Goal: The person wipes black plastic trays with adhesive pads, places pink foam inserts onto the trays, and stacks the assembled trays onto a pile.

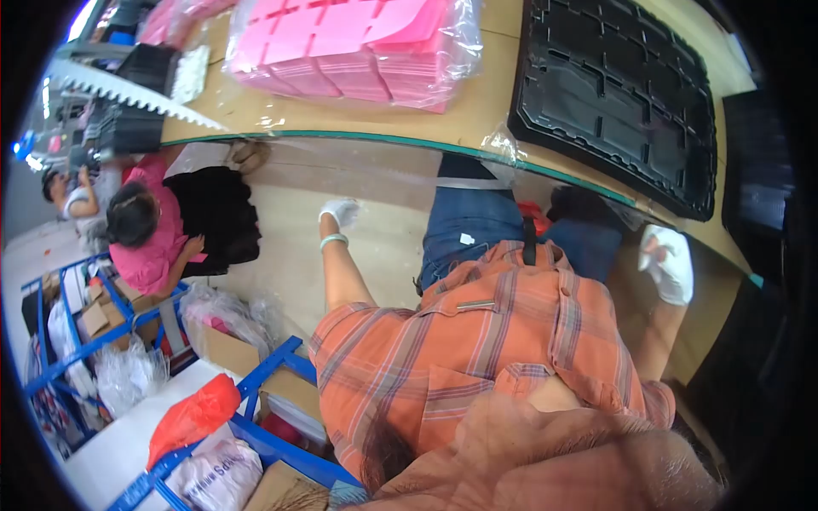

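My left hand, in a white glove with a bracelet at the wrist, hangs over the floor away from the table edge. It is small and blurred, and its fingers cannot be made out. My right hand, gloved in white, is below the table's right edge, beside my jeans. Its fingers curl inward and nothing shows in them. Nearest to this hand on the table is a black plastic tray with moulded compartments. Further left lies a stack of pink sheets in clear plastic wrap. Neither hand touches these.
The table has a green edge and runs across the top. A person in a pink top sits at the left, with another person beyond. Blue racks with boxes, plastic bags and a red bag stand lower left.
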Action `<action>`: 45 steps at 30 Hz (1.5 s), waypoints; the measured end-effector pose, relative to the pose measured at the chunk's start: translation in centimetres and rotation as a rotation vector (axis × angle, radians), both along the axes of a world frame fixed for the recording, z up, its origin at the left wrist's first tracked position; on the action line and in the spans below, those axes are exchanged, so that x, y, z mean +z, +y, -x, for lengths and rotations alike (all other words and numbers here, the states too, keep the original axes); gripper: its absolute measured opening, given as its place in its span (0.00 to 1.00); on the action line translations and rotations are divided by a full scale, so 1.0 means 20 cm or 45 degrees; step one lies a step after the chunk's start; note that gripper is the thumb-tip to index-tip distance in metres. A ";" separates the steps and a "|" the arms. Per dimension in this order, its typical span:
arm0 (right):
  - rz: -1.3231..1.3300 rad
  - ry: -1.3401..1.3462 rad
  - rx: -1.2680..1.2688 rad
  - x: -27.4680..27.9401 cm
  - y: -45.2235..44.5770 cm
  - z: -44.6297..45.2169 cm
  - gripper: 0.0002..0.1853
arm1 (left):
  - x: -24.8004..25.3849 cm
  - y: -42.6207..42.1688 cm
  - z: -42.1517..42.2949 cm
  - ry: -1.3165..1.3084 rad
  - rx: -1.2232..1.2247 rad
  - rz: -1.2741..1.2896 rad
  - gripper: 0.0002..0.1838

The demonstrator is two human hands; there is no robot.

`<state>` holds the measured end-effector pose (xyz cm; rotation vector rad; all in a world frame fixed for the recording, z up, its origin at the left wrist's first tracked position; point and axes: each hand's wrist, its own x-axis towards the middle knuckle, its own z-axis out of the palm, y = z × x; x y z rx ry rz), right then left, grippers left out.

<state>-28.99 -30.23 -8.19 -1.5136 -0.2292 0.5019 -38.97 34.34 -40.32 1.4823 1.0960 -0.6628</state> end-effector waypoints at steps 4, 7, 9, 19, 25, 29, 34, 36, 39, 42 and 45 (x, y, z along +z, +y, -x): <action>0.063 0.250 0.169 -0.01 0.25 -0.01 0.24 | -0.35 -0.42 -0.12 -0.587 -1.120 -0.507 0.22; 0.024 0.407 0.286 -0.09 0.38 -0.03 0.19 | -0.52 -0.67 -0.19 -1.143 -1.701 -0.940 0.23; 0.031 0.484 0.372 -0.11 0.47 -0.07 0.19 | -0.62 -0.74 -0.25 -1.173 -0.966 -0.597 0.21; 0.435 -0.973 0.371 -0.28 1.15 -0.06 0.05 | 0.45 -0.92 -0.19 -0.994 1.234 0.431 0.14; 0.413 -0.982 0.213 -0.06 1.38 0.02 0.12 | 1.33 -1.18 -0.20 -1.335 1.052 0.113 0.10; 0.043 -0.216 0.248 -0.01 1.33 0.00 0.08 | 1.39 -1.31 -0.29 -1.564 0.890 -0.135 0.08; 0.159 -0.578 0.231 0.16 1.09 -0.08 0.03 | 1.46 -1.32 -0.29 -1.572 0.668 0.795 0.09; -0.003 -0.619 0.502 0.30 0.97 -0.05 0.05 | 1.49 -1.28 -0.27 -1.242 0.202 1.060 0.14; 0.067 -0.907 0.699 0.46 0.87 -0.02 0.05 | 1.48 -1.43 -0.29 -1.045 0.096 0.985 0.14; 0.356 -0.875 0.290 0.51 0.79 -0.20 0.05 | 1.55 -1.48 -0.37 -1.254 0.150 1.135 0.12; 0.776 -0.979 -0.079 0.36 0.74 -0.54 0.04 | 1.54 -1.48 -0.47 -1.469 0.339 1.044 0.09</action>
